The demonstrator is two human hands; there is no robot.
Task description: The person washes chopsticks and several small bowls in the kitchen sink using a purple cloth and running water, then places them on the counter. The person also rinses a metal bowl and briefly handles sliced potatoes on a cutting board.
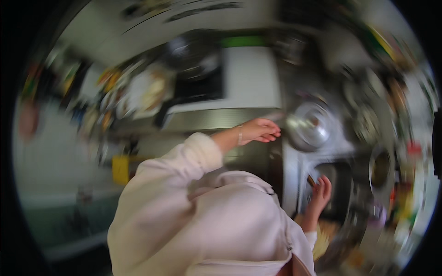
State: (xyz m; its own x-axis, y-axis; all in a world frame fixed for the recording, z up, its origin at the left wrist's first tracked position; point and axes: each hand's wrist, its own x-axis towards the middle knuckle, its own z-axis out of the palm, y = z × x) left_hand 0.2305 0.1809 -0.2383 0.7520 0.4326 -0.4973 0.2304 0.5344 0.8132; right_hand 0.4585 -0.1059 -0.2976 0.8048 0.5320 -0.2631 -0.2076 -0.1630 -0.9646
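Note:
Motion blur softens the whole view. My left hand (262, 130) reaches rightward in front of the counter edge, its fingers loosely curled and close together. A pale blurred streak shows just above its fingers; whether it is held cannot be told. Nearest to that hand on the right is a shiny round metal pot or lid (309, 126) on the metal worktop. My right hand (321, 194) is over the near left part of the sink (340, 188), fingers raised and slightly curled. A thin brown handle-like thing (311, 180) shows beside its fingertips; a grip on it cannot be made out.
A dark pan (195, 57) stands on the black hob (200, 88), with a white counter (252, 77) beside it. Left of it is a white plate or tray with pale food (153, 90). A round vessel (380, 168) stands beyond the sink. A yellow box-like thing (120, 169) is at left.

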